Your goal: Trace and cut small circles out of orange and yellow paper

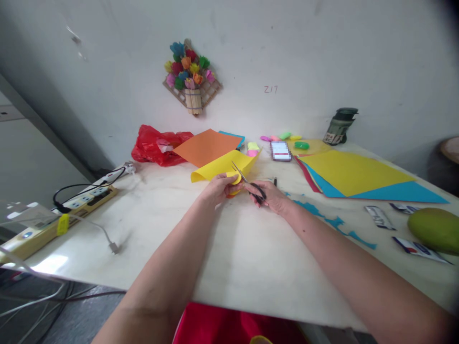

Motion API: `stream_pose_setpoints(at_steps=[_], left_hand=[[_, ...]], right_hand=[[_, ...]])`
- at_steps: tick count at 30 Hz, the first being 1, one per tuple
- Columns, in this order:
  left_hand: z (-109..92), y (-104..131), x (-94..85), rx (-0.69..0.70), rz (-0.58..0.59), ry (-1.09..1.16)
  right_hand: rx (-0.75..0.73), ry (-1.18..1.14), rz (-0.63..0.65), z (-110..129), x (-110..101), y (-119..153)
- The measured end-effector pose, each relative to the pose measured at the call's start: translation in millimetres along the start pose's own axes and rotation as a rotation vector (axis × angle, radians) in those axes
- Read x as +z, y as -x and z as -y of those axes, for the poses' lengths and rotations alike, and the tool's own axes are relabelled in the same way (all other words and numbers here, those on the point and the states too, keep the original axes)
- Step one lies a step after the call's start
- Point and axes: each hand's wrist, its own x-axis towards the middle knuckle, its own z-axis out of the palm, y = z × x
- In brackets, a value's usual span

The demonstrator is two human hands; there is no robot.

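Note:
My right hand (pixel 267 195) is closed around the black handles of a pair of scissors (pixel 257 191), whose slim blades point up and to the left. In my left hand (pixel 222 186) a small yellow piece of paper (pixel 234 178) with a curved edge is pinched between thumb and fingers. The blades lie right beside this piece; whether they are biting into it I cannot tell. Just behind both hands rests a larger yellow sheet (pixel 218 166), its left end curled. A bit of orange shows under my left fingers.
Blue paper scraps (pixel 335 222) lie beside my right forearm. An orange sheet (pixel 211 143) and a red plastic bag (pixel 154 148) are at the back left. A phone (pixel 280 151), stacked coloured sheets (pixel 355 172) and a green mango (pixel 435 230) sit rightward. A power strip (pixel 86 198) runs along the left.

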Motion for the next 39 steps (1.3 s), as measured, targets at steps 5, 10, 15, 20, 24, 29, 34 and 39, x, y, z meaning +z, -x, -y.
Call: stream_pose_setpoints(at_steps=[5, 10, 15, 20, 24, 29, 34, 39], left_hand=[[-0.3, 0.1, -1.8, 0.005, 0.015, -0.007], [-0.1, -0.4, -3.7, 0.001, 0.027, -0.016], [0.1, -0.2, -3.8, 0.003, 0.015, -0.014], [-0.2, 0.4, -3.1, 0.002, 0.018, -0.022], [-0.9, 1.2, -2.1, 0.003, 0.02, -0.013], [-0.6, 0.7, -4.1, 0.0, 0.023, -0.019], [0.7, -1.0, -7.1, 0.007, 0.038, -0.021], [-0.1, -0.5, -5.8, -0.002, 0.005, -0.007]], right_hand=[[-0.018, 0.004, 0.006, -1.9, -0.9, -1.2], [0.0, -0.015, 0.003, -2.3, -1.4, -0.7], [0.01, -0.02, 0.005, -2.3, -1.0, -0.8], [0.005, -0.019, 0.007, -0.5, -0.3, 0.3], [0.004, -0.011, -0.003, 0.7, 0.3, 0.9], [0.016, -0.023, -0.002, 0.0, 0.3, 0.8], [0.004, -0.026, -0.004, -2.0, -0.4, -0.9], [-0.011, -0.036, 0.003, -6.2, -1.3, -3.9]])
